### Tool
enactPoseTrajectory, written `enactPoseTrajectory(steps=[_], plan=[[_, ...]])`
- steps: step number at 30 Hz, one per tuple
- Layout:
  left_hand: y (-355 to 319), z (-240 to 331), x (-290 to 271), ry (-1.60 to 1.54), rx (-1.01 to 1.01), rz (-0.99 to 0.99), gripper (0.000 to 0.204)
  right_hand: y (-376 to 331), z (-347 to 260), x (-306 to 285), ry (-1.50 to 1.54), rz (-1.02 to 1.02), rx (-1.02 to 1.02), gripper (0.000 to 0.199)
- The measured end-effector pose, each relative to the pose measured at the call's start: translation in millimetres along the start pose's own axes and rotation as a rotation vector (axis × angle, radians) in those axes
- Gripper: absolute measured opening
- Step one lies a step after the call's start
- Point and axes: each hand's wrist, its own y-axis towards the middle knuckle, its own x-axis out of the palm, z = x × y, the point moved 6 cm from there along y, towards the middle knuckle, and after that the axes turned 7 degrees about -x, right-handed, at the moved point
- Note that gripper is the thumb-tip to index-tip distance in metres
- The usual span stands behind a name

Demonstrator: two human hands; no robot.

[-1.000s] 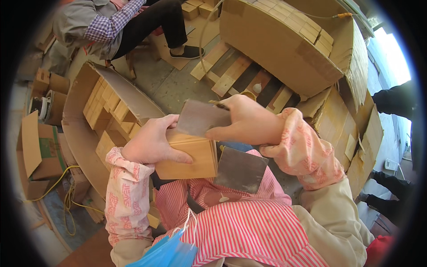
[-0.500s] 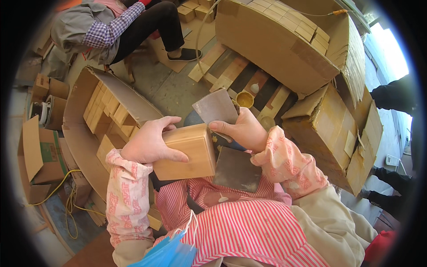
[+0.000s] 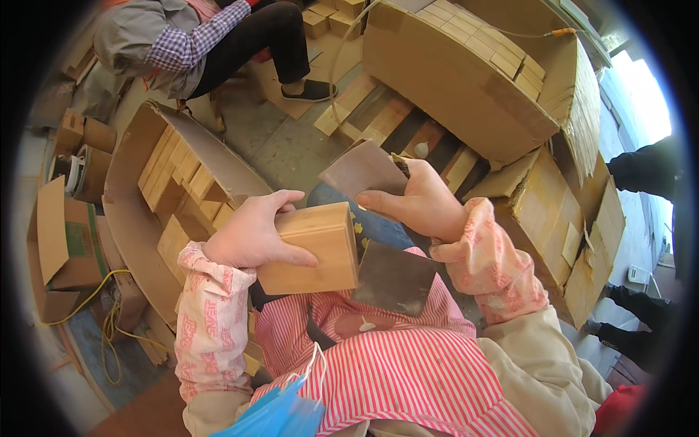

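My left hand (image 3: 251,229) is closed round a smooth, pale wooden block (image 3: 313,255), thumb across its near face and fingers behind. My right hand (image 3: 422,197) is up and to the right of the block, apart from it. Pinched between its thumb and fingers is a grey-brown piece of sandpaper (image 3: 358,171), bent at its right end. A darker square sheet (image 3: 397,277) rests on my lap, just right of the block's lower corner. Part of that sheet's left edge is near the block; I cannot tell whether they touch.
A cardboard box (image 3: 120,197) with wooden blocks (image 3: 164,171) stands at the left. A bigger carton (image 3: 451,80) full of blocks is at the far right, beside a worn carton (image 3: 550,211). A co-worker (image 3: 196,51) sits at the far left. Yellow cord (image 3: 111,328) lies at left.
My right hand has moved up and right with the sandpaper, away from the block. The yellow bowl behind it is now hidden. My left hand still holds the block.
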Motion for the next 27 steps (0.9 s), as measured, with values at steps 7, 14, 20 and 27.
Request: enactPoseTrajectory(steps=[7,14,20,27], plan=[[-2,1,6,-0.179,0.089,-0.065,0.110,11,-54,18,-0.547,-0.388,-0.133,0.041],[-3,-1,3,0.002,0.106,0.017,0.118,22,-77,42,-0.786,-0.426,-0.491,0.033],[-1,2,4,0.014,0.140,0.009,0.121,22,-73,44,-0.777,-0.452,-0.409,0.029],[-6,-2,1,0.048,0.076,0.027,0.118,12,-63,-7,-0.715,-0.401,-0.061,0.036]])
